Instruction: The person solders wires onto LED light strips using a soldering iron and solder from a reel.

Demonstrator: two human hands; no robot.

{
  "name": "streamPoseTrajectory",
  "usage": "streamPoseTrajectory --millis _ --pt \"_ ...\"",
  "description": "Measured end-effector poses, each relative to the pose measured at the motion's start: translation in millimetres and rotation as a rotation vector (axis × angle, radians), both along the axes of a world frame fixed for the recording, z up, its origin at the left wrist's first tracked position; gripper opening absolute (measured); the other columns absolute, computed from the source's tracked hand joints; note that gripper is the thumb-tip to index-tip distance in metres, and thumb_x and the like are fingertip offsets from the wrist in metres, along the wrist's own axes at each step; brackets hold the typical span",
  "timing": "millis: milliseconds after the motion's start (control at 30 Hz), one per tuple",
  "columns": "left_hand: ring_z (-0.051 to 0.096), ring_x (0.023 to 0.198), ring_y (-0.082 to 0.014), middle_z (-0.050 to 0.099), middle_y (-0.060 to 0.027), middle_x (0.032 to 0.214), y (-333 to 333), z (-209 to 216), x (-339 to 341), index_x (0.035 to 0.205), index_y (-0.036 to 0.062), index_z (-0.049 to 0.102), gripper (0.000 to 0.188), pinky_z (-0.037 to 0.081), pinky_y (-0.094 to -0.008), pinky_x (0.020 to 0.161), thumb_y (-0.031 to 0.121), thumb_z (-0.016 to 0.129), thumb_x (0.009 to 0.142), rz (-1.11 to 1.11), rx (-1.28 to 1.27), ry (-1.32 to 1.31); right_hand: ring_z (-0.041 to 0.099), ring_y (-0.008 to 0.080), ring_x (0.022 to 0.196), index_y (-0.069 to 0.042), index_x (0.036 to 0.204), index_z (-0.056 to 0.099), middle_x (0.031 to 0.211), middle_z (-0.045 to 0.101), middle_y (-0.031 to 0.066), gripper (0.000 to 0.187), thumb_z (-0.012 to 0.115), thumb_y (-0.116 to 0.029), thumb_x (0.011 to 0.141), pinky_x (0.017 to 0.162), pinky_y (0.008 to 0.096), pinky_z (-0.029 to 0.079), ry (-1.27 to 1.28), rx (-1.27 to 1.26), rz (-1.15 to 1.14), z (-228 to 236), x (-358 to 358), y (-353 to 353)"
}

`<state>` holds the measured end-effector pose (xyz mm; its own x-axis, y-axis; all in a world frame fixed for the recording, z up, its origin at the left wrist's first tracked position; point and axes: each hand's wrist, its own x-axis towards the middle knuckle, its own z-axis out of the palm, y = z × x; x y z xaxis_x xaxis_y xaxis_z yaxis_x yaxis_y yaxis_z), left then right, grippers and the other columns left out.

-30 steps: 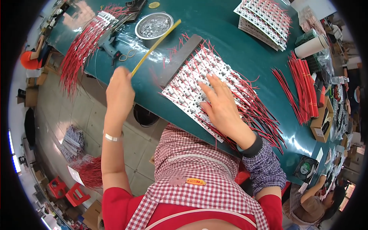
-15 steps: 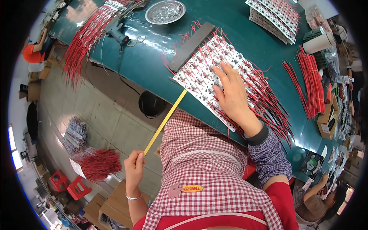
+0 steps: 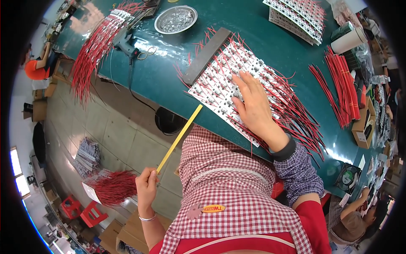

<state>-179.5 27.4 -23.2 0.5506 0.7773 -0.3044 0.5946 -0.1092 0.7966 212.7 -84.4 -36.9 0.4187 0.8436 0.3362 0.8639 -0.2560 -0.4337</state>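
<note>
My left hand [image 3: 147, 186] is closed around the lower end of a thin yellow strip [image 3: 179, 137], off the table's near edge. The strip slants up, and its far tip reaches the table edge close to the circuit boards. With fingers stretched out, my right hand [image 3: 255, 108] lies on a white panel of small circuit boards [image 3: 218, 91], palm down. Red and black wires [image 3: 296, 120] fan out from the panel toward the right. Across the panel's upper left side rests a dark grey bar [image 3: 207, 56], with red wire ends poking out beyond it.
A metal bowl [image 3: 176, 19] of small silvery bits, scissors [image 3: 146, 53] and a corded tool [image 3: 127, 44] stand farther back on the green table. Wired boards [image 3: 99, 40] hang over its left edge. Red wire bundles [image 3: 341, 86] and stacked panels [image 3: 296, 19] lie right.
The whole view has shifted slightly. My right hand stays flat on the panel, and my left hand keeps hold of the yellow strip in almost the same place.
</note>
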Motion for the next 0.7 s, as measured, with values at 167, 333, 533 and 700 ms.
streamPoseTrajectory --millis 167,333,533,700 --pt "0.045 0.053 -0.0066 0.056 -0.002 0.061 -1 4 11 0.091 -0.0004 0.068 0.016 0.034 -0.0257 0.05 0.01 0.059 0.1 0.044 -0.038 0.003 0.046 0.0429 0.136 -0.003 0.142 0.05 0.144 0.049 0.0234 0.058 0.071 -0.012 0.089 0.114 0.0528 0.037 -0.031 0.002 0.001 0 -1 0" --pt "0.047 0.053 -0.0081 0.057 -0.0035 0.061 -1 1 31 0.095 0.0 0.067 0.014 0.036 -0.0262 0.05 0.01 0.058 0.101 -0.011 0.048 0.017 0.048 0.0429 0.134 -0.003 0.144 0.049 0.146 0.05 0.0229 0.059 0.07 -0.008 0.089 0.111 0.0508 0.04 -0.003 0.019 0.005 3 -1 0" --pt "0.048 0.058 -0.0063 0.061 -0.0023 0.07 3 10 87 0.11 0.0001 0.063 0.012 0.036 -0.0241 0.053 0.004 0.058 0.1 -0.046 0.074 -0.063 0.048 0.0439 0.129 -0.002 0.145 0.046 0.144 0.047 0.0247 0.066 0.074 -0.008 0.085 0.11 0.051 0.041 0.056 0.057 -0.011 1 2 0" --pt "0.058 0.065 -0.0084 0.071 -0.0093 0.083 7 2 144 0.11 -0.0013 0.062 0.015 0.044 -0.0254 0.058 -0.005 0.06 0.095 -0.033 0.024 -0.249 0.049 0.0437 0.129 -0.001 0.144 0.046 0.143 0.048 0.025 0.067 0.074 -0.007 0.084 0.11 0.0502 0.041 0.079 0.101 -0.015 2 0 0"
